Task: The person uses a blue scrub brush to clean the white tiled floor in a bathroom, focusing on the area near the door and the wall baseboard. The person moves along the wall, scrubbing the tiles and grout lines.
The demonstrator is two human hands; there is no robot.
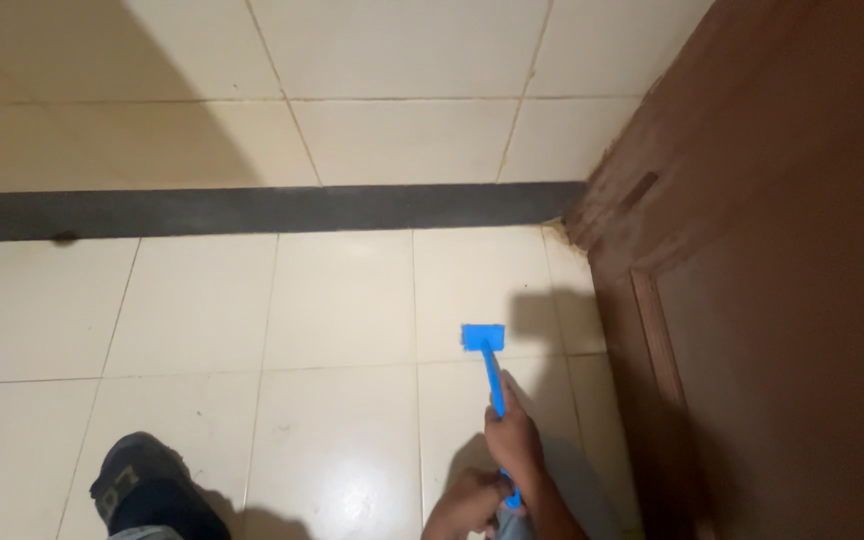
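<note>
A bright blue long-handled brush points away from me, its small square head just above the cream floor tiles near a wooden door. My right hand grips the handle partway up. My left hand closes around the handle's lower end at the bottom edge of the view. The brush head casts a shadow on the tile to its right.
A brown wooden door fills the right side. A dark threshold strip crosses the floor ahead, with more cream tiles on both sides. My foot in a dark sandal rests at the lower left.
</note>
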